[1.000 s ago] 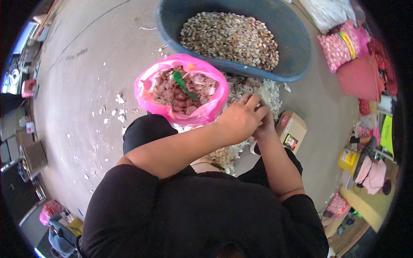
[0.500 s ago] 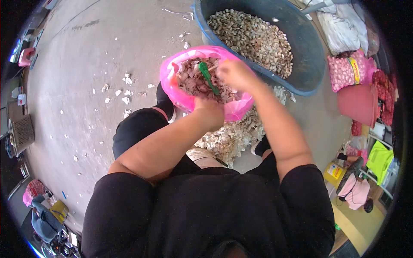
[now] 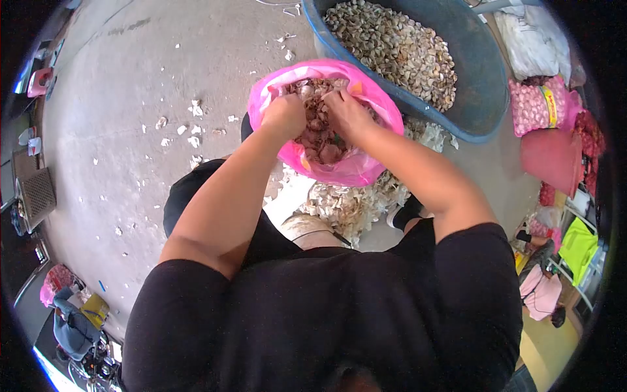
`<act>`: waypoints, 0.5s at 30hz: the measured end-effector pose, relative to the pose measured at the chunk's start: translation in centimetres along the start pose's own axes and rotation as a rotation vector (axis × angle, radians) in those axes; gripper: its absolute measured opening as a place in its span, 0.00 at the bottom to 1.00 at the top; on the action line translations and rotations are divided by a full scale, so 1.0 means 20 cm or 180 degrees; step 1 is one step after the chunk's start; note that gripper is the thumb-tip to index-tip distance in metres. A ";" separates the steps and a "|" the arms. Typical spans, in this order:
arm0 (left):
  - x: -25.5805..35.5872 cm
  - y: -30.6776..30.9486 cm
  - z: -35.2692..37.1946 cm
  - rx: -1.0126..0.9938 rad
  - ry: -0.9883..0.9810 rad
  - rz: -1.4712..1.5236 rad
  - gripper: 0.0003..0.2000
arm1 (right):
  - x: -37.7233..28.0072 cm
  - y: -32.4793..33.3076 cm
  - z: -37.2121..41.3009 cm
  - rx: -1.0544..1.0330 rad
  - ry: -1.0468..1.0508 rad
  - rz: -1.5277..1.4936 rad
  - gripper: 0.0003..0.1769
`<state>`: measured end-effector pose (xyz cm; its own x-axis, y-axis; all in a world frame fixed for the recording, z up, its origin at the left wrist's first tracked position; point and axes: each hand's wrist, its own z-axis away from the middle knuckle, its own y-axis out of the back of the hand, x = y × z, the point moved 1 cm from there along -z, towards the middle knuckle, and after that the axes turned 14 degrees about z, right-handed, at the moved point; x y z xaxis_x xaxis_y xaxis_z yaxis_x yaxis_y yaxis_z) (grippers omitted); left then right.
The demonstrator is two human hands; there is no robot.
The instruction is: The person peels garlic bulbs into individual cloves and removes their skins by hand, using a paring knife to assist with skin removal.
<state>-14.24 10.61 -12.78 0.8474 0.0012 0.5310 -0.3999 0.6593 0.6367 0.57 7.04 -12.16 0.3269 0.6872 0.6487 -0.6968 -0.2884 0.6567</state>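
A second ago the two hands were together, to the right of the pink bag (image 3: 333,171); now they are apart, both at its mouth, so that the bag lies around and between them. The left hand (image 3: 285,117) has gone from the rim nearest the body, where it was half a second ago, to the bag's left side. The right hand (image 3: 349,116) has come down from above the contents to rest among them, fingers bent. The green tool (image 3: 337,139), then in plain view, now shows only as a sliver just below the right hand.
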 end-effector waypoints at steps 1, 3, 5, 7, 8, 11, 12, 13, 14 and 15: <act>0.00 -0.01 -0.02 0.0213 -0.0082 -0.0184 0.13 | -0.01 0.02 0.04 0.0143 -0.0029 0.0201 0.13; 0.02 -0.04 -0.06 0.0618 -0.0267 -0.0528 0.14 | -0.03 0.06 0.12 0.0017 0.0191 -0.0166 0.12; 0.02 -0.11 -0.09 0.0465 -0.0324 -0.1526 0.18 | 0.00 0.13 0.19 -0.0154 0.0080 -0.0768 0.12; 0.02 -0.13 -0.08 0.0463 -0.0037 -0.1916 0.19 | 0.03 0.18 0.27 -0.0655 -0.0238 -0.1081 0.10; -0.04 -0.16 -0.16 0.0093 0.0050 -0.2269 0.23 | 0.05 0.19 0.31 -0.0672 -0.0546 -0.1309 0.10; -0.06 -0.11 -0.24 -0.0394 0.0276 -0.2276 0.24 | 0.07 0.20 0.40 -0.0461 -0.1345 -0.1483 0.10; -0.04 -0.07 -0.20 -0.0053 0.0269 -0.2430 0.23 | 0.10 0.22 0.42 -0.0481 -0.1555 -0.1675 0.10; -0.02 -0.06 -0.18 -0.0004 0.0374 -0.2297 0.23 | 0.13 0.23 0.44 -0.0502 -0.1774 -0.1863 0.09; -0.02 -0.05 -0.14 0.0030 0.0475 -0.2159 0.23 | 0.15 0.23 0.47 -0.0477 -0.1928 -0.2365 0.11; -0.01 -0.05 -0.13 0.0072 0.0569 -0.2018 0.22 | 0.18 0.23 0.52 -0.0440 -0.2077 -0.2862 0.14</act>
<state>-13.14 11.98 -15.00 0.9653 -0.2560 -0.0507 0.1902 0.5573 0.8082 5.18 1.36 -2.87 0.9913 0.1152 0.0639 -0.0904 0.2416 0.9662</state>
